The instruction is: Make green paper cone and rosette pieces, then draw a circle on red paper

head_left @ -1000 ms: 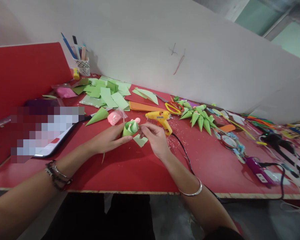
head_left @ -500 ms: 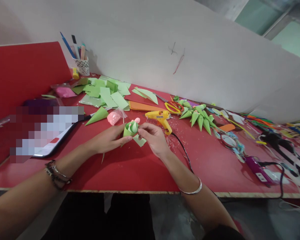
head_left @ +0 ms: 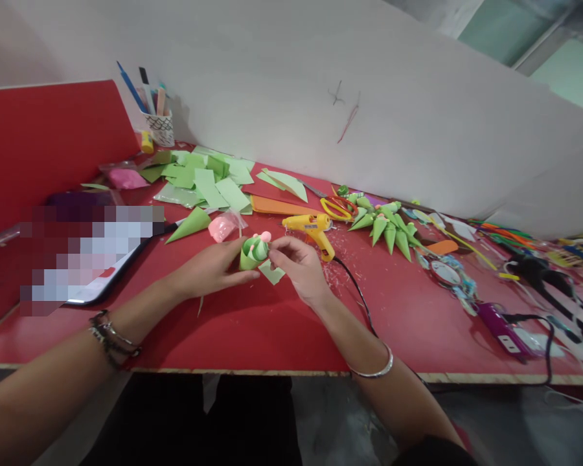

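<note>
The paper roll (head_left: 249, 257) is in the left hand (head_left: 211, 268), fingers curled round it, above the tabletop (head_left: 243, 336). On the right hand (head_left: 301, 268), fingers meet by its right rim, anything pinched hidden; a nudge could dislodge the pink ball (head_left: 267, 236).

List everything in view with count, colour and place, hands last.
table: one, red, below
wall: one, white, behind
rolled paper: one, green with pink bits, centre
glue gun: one, yellow, right of centre
bagged lumps: two, pink, left of glue gun
paper cone: one, green, left of nearer lump
loose paper: many, greens, back left
strips: uncounted, orange, behind glue gun
scissors: count unclear, yellow and red, right of strips
cone cluster: one, green, right of scissors
pen cup: one, black-and-white, back left
socket box: one, purple, right
screen device: one, black-edged, left
small items: uncounted, mixed, far right
left hand: one, holding rolled paper
right hand: one, fingertips at rolled paper's edge
</note>
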The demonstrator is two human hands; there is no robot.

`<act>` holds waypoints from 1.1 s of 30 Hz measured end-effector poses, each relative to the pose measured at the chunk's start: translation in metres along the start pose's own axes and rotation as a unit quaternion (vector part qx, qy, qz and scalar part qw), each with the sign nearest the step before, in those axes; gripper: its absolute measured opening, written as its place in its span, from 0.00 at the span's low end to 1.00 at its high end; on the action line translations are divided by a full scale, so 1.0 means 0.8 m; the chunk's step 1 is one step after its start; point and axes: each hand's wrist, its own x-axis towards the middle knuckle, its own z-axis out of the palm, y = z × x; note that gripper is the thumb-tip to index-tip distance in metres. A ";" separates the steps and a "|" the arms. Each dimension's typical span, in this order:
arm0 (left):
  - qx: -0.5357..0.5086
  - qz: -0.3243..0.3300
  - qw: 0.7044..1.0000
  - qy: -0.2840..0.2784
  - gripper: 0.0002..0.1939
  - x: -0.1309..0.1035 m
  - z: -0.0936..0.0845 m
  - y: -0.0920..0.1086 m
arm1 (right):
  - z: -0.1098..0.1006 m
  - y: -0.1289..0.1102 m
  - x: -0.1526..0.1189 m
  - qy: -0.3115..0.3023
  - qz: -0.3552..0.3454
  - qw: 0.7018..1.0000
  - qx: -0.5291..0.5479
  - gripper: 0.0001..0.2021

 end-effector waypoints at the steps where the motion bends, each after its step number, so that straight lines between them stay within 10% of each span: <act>1: 0.003 -0.006 1.000 -0.002 0.21 0.000 0.000 0.000 | 0.000 0.000 0.000 -0.001 0.000 1.000 0.002 0.06; 17: 0.002 -0.013 1.000 -0.014 0.18 0.002 0.003 -0.001 | -0.001 0.000 0.000 -0.019 -0.038 0.999 -0.016 0.04; 26: 0.086 -0.115 0.988 0.051 0.23 0.003 -0.004 0.004 | -0.004 0.004 0.001 0.160 -0.043 0.986 0.001 0.10; 33: 0.171 -0.199 0.965 0.003 0.15 -0.008 0.003 -0.001 | -0.001 0.004 -0.003 0.106 -0.070 0.992 0.003 0.10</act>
